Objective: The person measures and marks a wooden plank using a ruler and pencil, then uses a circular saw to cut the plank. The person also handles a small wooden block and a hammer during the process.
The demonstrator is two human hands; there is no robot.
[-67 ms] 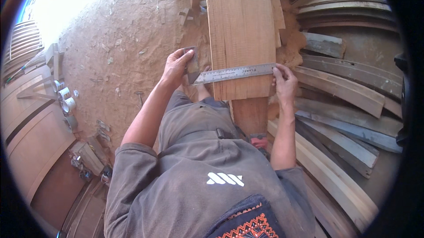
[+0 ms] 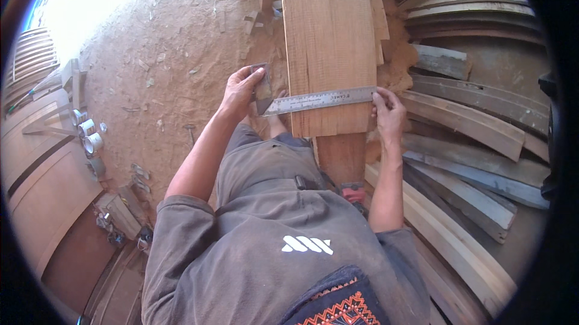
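A metal try square (image 2: 325, 100) reaches across a wide wooden board (image 2: 332, 29), close to the board's near end. My left hand (image 2: 242, 88) is closed round the square's stock, off the board's left side, with the thumb on its face. Its graduated blade lies slightly slanted over the wood and ends at the right edge. There my right hand (image 2: 389, 109) pinches the blade's tip between thumb and fingers. Beneath the board's near end a narrower piece of wood (image 2: 341, 157) shows.
Stacked planks (image 2: 464, 207) fan out along the right side, with sawdust (image 2: 398, 53) heaped between them and the board. Wooden panels (image 2: 60, 204) and several white cups (image 2: 92, 143) stand at the left. Wood chips litter the dirt floor (image 2: 175, 53). Something red (image 2: 354, 194) sits near my waist.
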